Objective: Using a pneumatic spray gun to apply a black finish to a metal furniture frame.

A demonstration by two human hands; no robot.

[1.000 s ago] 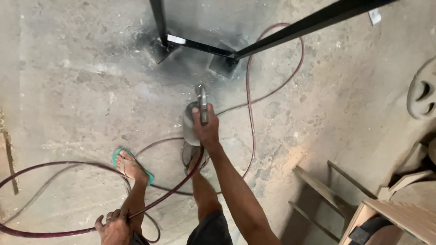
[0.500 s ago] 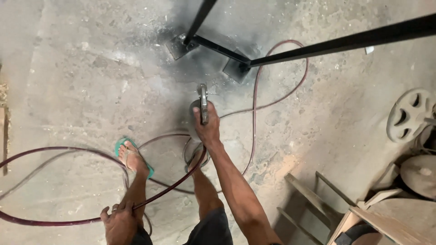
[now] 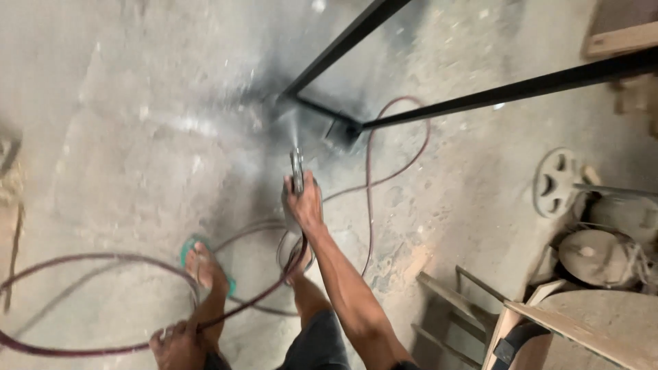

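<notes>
Below the corner of the black metal frame (image 3: 439, 103), where two bars meet at a small foot plate on the concrete floor (image 3: 137, 137), the right hand (image 3: 305, 199) is wrapped tight around a spray gun (image 3: 297, 168). Its nozzle points up toward that corner, and a pale mist hangs just ahead of the tip, so the trigger looks pressed. The floor around the frame's foot is darkened with overspray.

Down and to the left of the frame, well away from it, the left hand (image 3: 179, 342) is closed on the reddish air hose (image 3: 82, 264), holding a length of it up. The hose loops widely over the floor on that side, passes close by the left foot in its green sandal (image 3: 205, 264), and another run of it curves up around the frame's foot on the right side. The right leg stands almost directly under the gun.

To my eye the job in hand is painting the lower joint of the frame, with the coat going on at the corner just now. The next pass would call for a steady sweep along one of the bars while keeping the nozzle about as near to it as now, and for the left hand to feed slack so the hose neither drags against wet metal nor snags the feet.

Off to the right of the frame, well apart, sit a spoked wheel (image 3: 556, 181), a round metal machine part (image 3: 596, 257) and some wooden boards (image 3: 582, 329).
</notes>
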